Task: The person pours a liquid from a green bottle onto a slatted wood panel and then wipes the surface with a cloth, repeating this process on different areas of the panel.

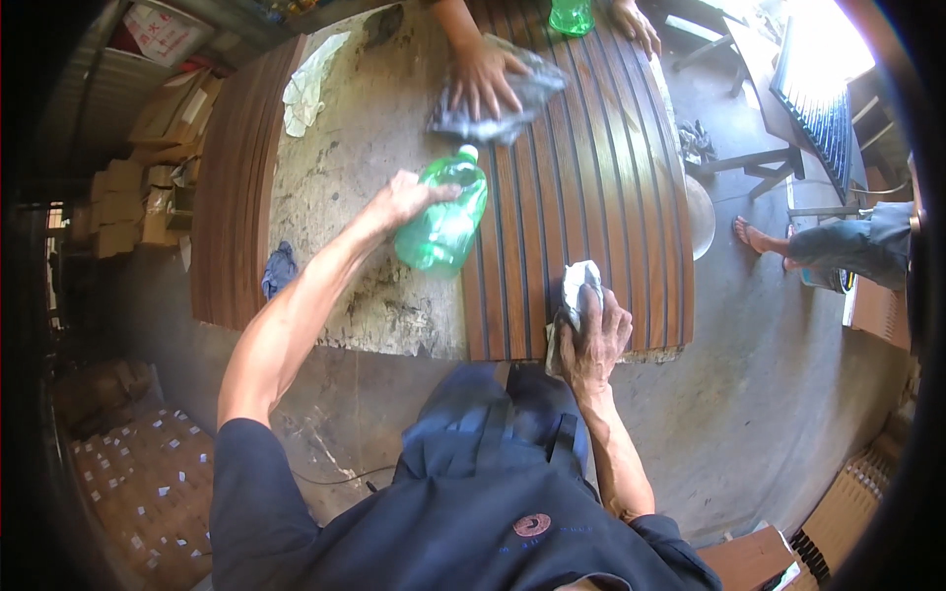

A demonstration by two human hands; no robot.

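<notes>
My left hand (402,200) grips a green see-through plastic bottle (441,231) with a white cap, tilted above the table beside the panel's left edge. Brown wooden slats with dark grooves between them make up the panel (527,222) on the right half of the table. Near its front edge, my right hand (597,340) is closed on a crumpled whitish rag (579,280) pressed against the slats. Across the table, another person's hand (483,79) lies spread on a grey cloth (522,97) over the panel's far left part.
A stack of brown boards (236,187) lies on the table's left side, with a crumpled blue cloth (280,270) and a pale torn sheet (311,84) near it. A second green bottle (571,16) stands at the far edge. Cardboard boxes (120,207) are piled left; someone's leg (847,248) shows right.
</notes>
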